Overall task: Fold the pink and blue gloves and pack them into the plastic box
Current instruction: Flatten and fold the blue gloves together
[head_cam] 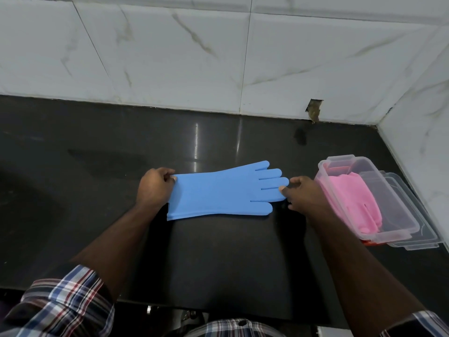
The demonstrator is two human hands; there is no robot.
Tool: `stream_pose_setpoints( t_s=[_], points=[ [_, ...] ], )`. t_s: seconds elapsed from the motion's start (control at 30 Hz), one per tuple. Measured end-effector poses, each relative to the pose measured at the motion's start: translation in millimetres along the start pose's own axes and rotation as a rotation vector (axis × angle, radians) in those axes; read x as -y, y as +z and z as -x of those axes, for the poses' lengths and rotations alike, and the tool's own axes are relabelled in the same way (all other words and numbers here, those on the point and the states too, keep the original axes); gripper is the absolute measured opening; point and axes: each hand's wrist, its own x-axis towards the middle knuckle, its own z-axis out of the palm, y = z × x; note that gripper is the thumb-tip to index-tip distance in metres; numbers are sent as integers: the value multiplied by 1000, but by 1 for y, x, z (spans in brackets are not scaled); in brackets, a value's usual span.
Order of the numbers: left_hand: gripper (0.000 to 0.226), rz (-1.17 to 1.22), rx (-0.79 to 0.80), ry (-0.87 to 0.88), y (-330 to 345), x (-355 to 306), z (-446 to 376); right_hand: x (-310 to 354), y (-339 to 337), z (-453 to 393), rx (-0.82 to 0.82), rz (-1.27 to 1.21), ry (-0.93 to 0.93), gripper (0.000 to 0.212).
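Near the counter's (97,147) front edge lies the blue glove (218,193), flat and unfolded. Left hand (154,188) pinches its cuff; right hand (300,194) seems to pinch the fingertips. Pink glove (349,198) sits inside the plastic box (401,215) toward the right back corner.

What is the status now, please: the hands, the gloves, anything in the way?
Left hand pinches cuff of blue glove; right hand pinches its fingertips. Glove flat on counter, unfolded. Pink glove already in plastic box. Nothing in the way.
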Motion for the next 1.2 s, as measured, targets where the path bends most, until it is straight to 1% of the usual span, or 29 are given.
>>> stream_pose_setpoints(
  t_s=[0.07, 0.2, 0.3, 0.37, 0.4, 0.47, 0.53, 0.57, 0.63, 0.7, 0.77, 0.87, 1.0, 1.2],
  points=[
    [26, -28, 4, 15, -1, -2, -1, 1, 1, -1, 31, -50, 42, 39],
    [16, -24, 36, -46, -5, -5, -4, -2, 0, -2, -6, -107, 46, 41],
    [12, -42, 53, -69, -8, -8, -8, -4, -2, 2, 8, -79, 38, 44],
    [11, -49, 61, -72, -8, -10, -8, -1, -3, 7, 13, -31, -5, 48],
    [10, -37, 47, -69, -8, -11, -7, 1, -2, 9, -8, 13, -75, 50],
    [12, -24, -31, -38, -6, -13, -2, 7, 0, 15, -121, 123, -296, 51],
    [17, -70, -117, 58, 0, -17, 8, 17, 7, 21, -230, 186, -500, 46],
    [19, -115, -135, 140, 6, -20, 14, 23, 13, 23, -239, 198, -587, 43],
    [24, -227, -93, 327, 20, -29, 28, 35, 31, 27, -172, 289, -735, 41],
    [35, -308, 15, 439, 34, -34, 36, 41, 54, 29, -90, 525, -834, 47],
    [51, -403, 140, 428, 44, -32, 38, 40, 76, 28, -53, 719, -804, 57],
    [64, -529, 239, 384, 53, -19, 35, 29, 91, 22, -43, 828, -708, 66],
    [71, -595, 266, 376, 59, -11, 36, 19, 93, 17, -62, 882, -727, 70],
    [72, -637, 266, 367, 62, -10, 36, 16, 94, 14, -80, 894, -748, 72]
  ],
)
